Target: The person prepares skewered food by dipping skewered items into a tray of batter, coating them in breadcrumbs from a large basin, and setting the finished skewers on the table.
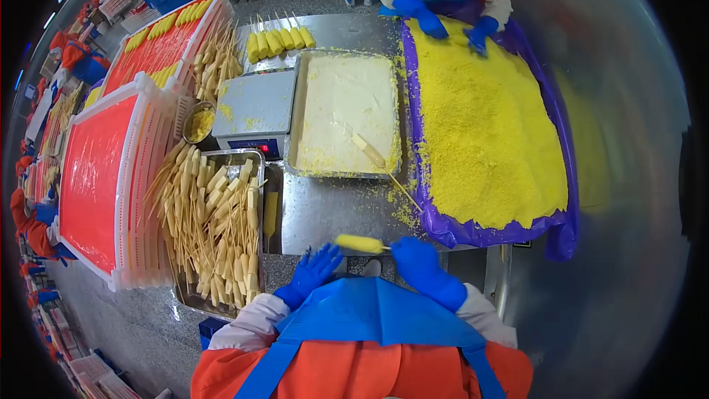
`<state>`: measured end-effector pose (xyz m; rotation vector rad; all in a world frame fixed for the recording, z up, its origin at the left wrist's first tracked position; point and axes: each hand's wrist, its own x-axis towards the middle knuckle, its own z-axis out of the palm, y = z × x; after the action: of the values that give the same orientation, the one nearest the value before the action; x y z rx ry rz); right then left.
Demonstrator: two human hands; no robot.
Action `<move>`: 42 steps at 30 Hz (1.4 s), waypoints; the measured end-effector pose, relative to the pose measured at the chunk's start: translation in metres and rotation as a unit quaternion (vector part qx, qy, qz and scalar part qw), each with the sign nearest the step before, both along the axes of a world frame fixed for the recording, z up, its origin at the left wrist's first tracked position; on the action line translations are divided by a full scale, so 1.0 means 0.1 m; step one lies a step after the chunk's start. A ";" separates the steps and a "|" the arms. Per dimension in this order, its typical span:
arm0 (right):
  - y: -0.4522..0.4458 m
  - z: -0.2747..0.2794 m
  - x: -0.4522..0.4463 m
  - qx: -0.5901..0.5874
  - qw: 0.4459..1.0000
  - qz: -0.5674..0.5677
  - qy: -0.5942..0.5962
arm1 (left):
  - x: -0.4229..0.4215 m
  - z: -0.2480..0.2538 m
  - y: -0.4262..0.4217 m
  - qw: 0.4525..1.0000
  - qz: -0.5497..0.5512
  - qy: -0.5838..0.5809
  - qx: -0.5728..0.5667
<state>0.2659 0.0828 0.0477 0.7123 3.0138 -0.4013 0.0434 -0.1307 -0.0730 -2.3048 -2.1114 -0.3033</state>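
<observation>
while in right fingers [399, 246], skewer [359, 244] leftward

A coated skewer [360, 244] is lying nearly level in the air, in the lower middle of the view; its plump, elongated body is showing bright yellow all along its visible side, and its ends are looking rounded; a short stretch of pale stick [386, 248] is running from its right end into the right hand [425, 270], which is gripping it; its left end is pointing away, tilting slightly upward in view, near the left hand's [314, 272] spread fingers.
</observation>
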 end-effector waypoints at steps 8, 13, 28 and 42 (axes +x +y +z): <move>0.01 0.21 -0.18 0.306 0.936 0.028 -0.171 | -0.28 0.40 1.46 0.986 0.107 -0.105 0.079; 0.12 -1.04 -0.04 -0.060 0.971 -0.186 0.139 | -0.23 0.52 2.19 0.991 -0.102 0.002 0.086; 0.30 -1.20 -0.03 -0.039 0.997 -0.001 0.070 | -0.21 0.20 1.75 0.986 -0.099 -0.134 0.014; 0.03 0.52 -0.39 0.288 0.933 0.117 -0.183 | -0.03 0.26 0.41 0.984 0.104 -0.144 -0.022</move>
<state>0.2274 0.0856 0.0993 0.3639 2.7886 0.5818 0.0409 -0.0902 -0.0467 -2.1460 -2.4900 -0.6257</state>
